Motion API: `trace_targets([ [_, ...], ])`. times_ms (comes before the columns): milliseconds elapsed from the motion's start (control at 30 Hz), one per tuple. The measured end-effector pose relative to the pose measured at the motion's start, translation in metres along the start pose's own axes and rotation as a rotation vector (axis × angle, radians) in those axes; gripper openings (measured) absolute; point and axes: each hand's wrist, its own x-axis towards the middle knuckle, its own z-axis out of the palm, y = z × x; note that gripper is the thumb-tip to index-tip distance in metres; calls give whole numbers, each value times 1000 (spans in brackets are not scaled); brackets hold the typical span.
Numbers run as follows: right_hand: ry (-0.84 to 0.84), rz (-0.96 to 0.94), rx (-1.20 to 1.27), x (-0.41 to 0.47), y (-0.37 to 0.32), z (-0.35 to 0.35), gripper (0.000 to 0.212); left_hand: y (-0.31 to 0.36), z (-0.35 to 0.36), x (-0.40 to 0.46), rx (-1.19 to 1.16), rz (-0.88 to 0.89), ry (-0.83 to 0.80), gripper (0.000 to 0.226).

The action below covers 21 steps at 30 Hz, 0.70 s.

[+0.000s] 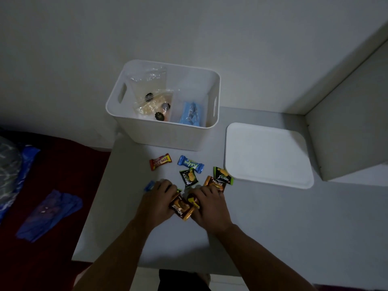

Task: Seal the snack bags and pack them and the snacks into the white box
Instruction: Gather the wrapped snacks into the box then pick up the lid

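The white box (168, 135) stands at the back of the small white table, with clear snack bags (153, 101) and a light blue pack (191, 113) inside. Loose snacks lie in front of it: a red bar (160, 161), a blue Kalpa pack (190, 163), two green Nextar packs (188, 177) (222, 176) and an orange-brown Nextar pack (215, 183). My left hand (160, 201) and my right hand (207, 206) are pressed together over a brown Nextar pack (181, 208) and other packs, gathering them. A blue wrapper (149, 185) peeks out left of my left hand.
The box's white lid (266, 156) lies flat on the table at the right. A wall ledge (346, 133) rises at the far right. Left of the table are dark red bedding (63, 164) and blue cloth (50, 215).
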Motion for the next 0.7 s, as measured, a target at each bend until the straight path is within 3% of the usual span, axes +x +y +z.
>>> trace_targets([
  [167, 85, 90, 122, 6, -1, -33, 34, 13, -21, 3, -166, -136, 127, 27],
  [467, 187, 115, 200, 17, -25, -102, 30, 50, -101, 3, -358, -241, 302, 29],
  [700, 184, 168, 490, 88, -76, -173, 28, 45, -204, 57, -558, -261, 477, 32],
])
